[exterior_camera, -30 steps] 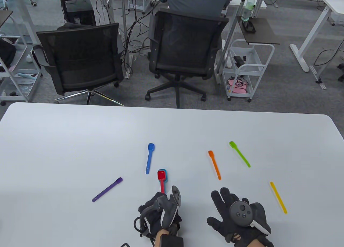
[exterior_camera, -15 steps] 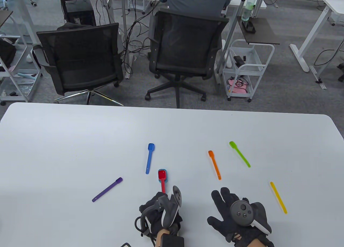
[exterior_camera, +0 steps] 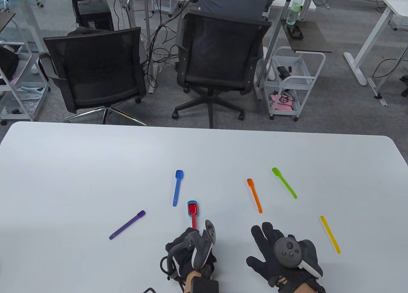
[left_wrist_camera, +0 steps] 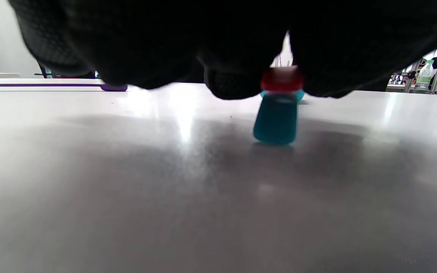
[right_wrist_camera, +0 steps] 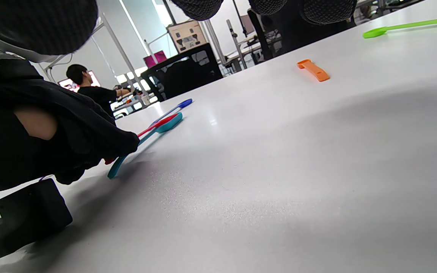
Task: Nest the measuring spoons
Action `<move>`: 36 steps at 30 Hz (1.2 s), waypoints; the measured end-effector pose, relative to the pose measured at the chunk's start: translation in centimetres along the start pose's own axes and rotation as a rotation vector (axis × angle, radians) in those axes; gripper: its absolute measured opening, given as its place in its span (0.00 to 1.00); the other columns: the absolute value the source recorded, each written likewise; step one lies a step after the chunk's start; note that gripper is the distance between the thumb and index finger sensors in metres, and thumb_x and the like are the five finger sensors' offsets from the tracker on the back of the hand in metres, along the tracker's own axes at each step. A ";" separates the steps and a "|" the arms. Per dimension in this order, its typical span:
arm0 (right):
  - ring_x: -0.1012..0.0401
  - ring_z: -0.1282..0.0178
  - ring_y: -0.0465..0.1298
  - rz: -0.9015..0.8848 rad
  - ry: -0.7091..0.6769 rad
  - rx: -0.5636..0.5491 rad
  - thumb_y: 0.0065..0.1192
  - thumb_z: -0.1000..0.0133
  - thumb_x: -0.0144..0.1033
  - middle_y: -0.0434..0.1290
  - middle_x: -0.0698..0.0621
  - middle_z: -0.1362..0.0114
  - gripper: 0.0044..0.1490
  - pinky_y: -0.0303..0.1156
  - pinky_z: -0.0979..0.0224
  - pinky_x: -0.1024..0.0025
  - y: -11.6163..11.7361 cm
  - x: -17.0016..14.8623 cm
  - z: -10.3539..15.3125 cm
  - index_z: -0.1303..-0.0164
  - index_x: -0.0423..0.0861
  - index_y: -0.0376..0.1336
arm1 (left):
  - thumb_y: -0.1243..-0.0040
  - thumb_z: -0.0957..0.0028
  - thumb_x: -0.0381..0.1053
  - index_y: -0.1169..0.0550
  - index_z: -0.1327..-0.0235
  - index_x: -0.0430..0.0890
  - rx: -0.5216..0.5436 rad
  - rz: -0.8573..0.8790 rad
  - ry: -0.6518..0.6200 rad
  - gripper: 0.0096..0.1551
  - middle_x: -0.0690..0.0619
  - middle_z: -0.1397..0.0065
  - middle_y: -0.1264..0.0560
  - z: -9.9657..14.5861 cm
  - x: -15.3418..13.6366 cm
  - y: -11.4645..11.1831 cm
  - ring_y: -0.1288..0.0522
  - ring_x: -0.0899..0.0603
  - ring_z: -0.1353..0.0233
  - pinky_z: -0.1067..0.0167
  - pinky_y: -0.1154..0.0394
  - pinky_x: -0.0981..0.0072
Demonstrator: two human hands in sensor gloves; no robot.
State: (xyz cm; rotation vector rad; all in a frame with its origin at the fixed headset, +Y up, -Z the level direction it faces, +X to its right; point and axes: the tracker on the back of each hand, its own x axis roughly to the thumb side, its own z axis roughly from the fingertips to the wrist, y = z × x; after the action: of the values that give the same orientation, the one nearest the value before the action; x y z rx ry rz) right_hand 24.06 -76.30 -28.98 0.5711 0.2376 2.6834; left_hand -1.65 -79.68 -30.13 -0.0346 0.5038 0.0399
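Observation:
A red spoon [exterior_camera: 192, 208] lies on top of a teal spoon [exterior_camera: 197, 212], bowl in bowl, near the table's front middle. My left hand [exterior_camera: 190, 233] grips the red spoon's handle from the near end. In the left wrist view the red handle [left_wrist_camera: 282, 79] sits between my fingers, above the teal handle [left_wrist_camera: 276, 121]. The right wrist view shows the red spoon [right_wrist_camera: 157, 124] and the teal spoon [right_wrist_camera: 170, 124] stacked. My right hand [exterior_camera: 259, 230] rests flat on the table, fingers spread, holding nothing.
Loose spoons lie on the white table [exterior_camera: 63, 165]: blue [exterior_camera: 177, 187] behind the stack, purple [exterior_camera: 127, 225] to the left, orange [exterior_camera: 254, 195] and green [exterior_camera: 284, 182] to the right, yellow [exterior_camera: 330, 234] beside my right hand. Office chairs stand beyond the far edge.
The red spoon's bowl has shifted very slightly to the right over the teal bowl. Both hands have stayed almost where they were.

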 end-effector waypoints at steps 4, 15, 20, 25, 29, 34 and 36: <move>0.27 0.21 0.55 -0.003 0.000 0.000 0.57 0.55 0.72 0.45 0.33 0.14 0.61 0.43 0.34 0.16 0.0 0.0 0.0 0.18 0.48 0.46 | 0.26 0.51 0.66 0.12 0.50 0.38 -0.007 -0.001 -0.002 0.34 0.63 0.71 0.16 0.0 0.0 0.0 0.15 0.52 0.68 0.38 0.24 0.35; 0.27 0.21 0.55 -0.006 0.002 -0.001 0.58 0.54 0.72 0.45 0.33 0.14 0.61 0.43 0.34 0.16 -0.1 -0.1 0.0 0.18 0.48 0.46 | 0.27 0.51 0.67 0.13 0.49 0.39 -0.029 -0.002 -0.003 0.35 0.63 0.70 0.16 0.0 0.0 0.0 0.15 0.52 0.68 0.37 0.24 0.35; 0.27 0.21 0.55 -0.009 0.004 -0.001 0.58 0.54 0.72 0.45 0.33 0.14 0.61 0.43 0.34 0.16 -0.1 -0.1 0.0 0.18 0.48 0.46 | 0.27 0.51 0.68 0.13 0.48 0.39 -0.047 -0.007 -0.007 0.36 0.63 0.70 0.17 0.0 0.0 0.0 0.15 0.52 0.67 0.36 0.25 0.35; 0.27 0.21 0.56 -0.018 0.003 -0.003 0.58 0.54 0.72 0.45 0.33 0.14 0.61 0.43 0.34 0.16 -0.2 -0.1 0.1 0.18 0.48 0.46 | 0.29 0.52 0.70 0.14 0.47 0.39 0.001 0.019 -0.009 0.39 0.63 0.70 0.17 0.0 -1.0 0.8 0.15 0.52 0.67 0.37 0.25 0.34; 0.27 0.21 0.56 -0.027 -0.001 -0.002 0.58 0.54 0.72 0.45 0.33 0.14 0.61 0.43 0.34 0.16 -0.2 -0.1 0.2 0.18 0.48 0.46 | 0.30 0.52 0.70 0.16 0.42 0.39 0.038 0.038 -0.008 0.40 0.62 0.69 0.17 -1.0 -2.5 2.4 0.16 0.51 0.66 0.36 0.27 0.34; 0.27 0.21 0.57 -0.038 -0.004 0.000 0.58 0.54 0.72 0.45 0.33 0.14 0.61 0.43 0.34 0.16 -0.3 -0.3 0.2 0.18 0.48 0.46 | 0.28 0.54 0.70 0.18 0.37 0.40 0.059 0.003 -0.041 0.43 0.62 0.67 0.17 -3.9 -4.1 4.6 0.16 0.51 0.65 0.34 0.28 0.34; 0.27 0.22 0.57 -0.042 -0.004 0.003 0.58 0.54 0.72 0.45 0.33 0.15 0.61 0.43 0.34 0.17 -0.2 -0.4 0.2 0.18 0.48 0.46 | 0.27 0.55 0.70 0.18 0.36 0.40 0.046 0.003 -0.039 0.44 0.62 0.66 0.17 -5.1 -4.5 5.2 0.16 0.50 0.65 0.34 0.29 0.33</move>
State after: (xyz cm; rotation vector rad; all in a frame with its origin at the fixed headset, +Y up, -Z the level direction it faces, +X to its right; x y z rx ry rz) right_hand 24.52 -76.21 -29.01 0.5664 0.2500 2.6416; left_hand -8.27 -74.89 -32.60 0.0119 0.4658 0.0316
